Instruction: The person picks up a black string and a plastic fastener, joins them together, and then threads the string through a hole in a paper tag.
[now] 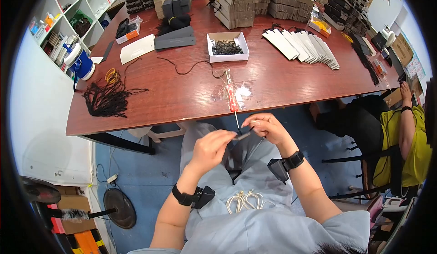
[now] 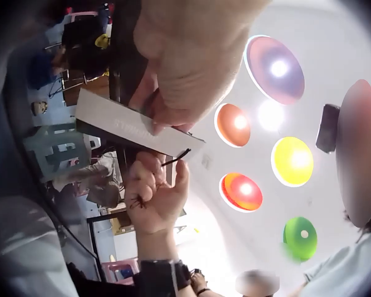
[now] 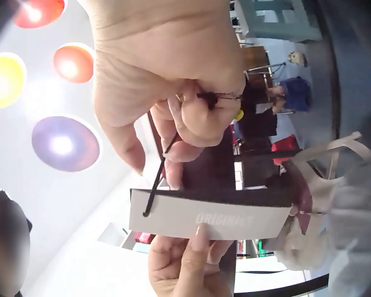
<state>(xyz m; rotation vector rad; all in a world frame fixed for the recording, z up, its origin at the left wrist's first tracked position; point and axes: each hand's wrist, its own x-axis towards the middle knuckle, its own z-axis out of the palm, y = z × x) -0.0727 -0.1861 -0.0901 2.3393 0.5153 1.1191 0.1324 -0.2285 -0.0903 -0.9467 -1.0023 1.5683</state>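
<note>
L hand [image 1: 210, 148] pinches hang tag [image 3: 167, 213], R hand [image 1: 269, 130] its cord [image 3: 156, 180], prob. for tension. Screwdriver [image 1: 232, 100] at 12 o'clock, prob. fixed aid.

The left hand [image 1: 211, 148] on the tag [image 3: 213, 212] and the right hand [image 1: 269, 129] on its cord [image 3: 154, 189] form a grip over the lap [image 1: 264, 160], just before the near edge of the table [image 1: 182, 99]. Straight beyond the grip, a handled tool [image 1: 231, 98] lies on the table, its shaft over the edge, with a box [image 1: 230, 58] behind it and stacks [image 1: 234, 17] farther back. Left of the grip lie a cord bundle [image 1: 109, 100] and, behind that, cards [image 1: 137, 49]; far right lies a fanned row [image 1: 304, 49].
</note>
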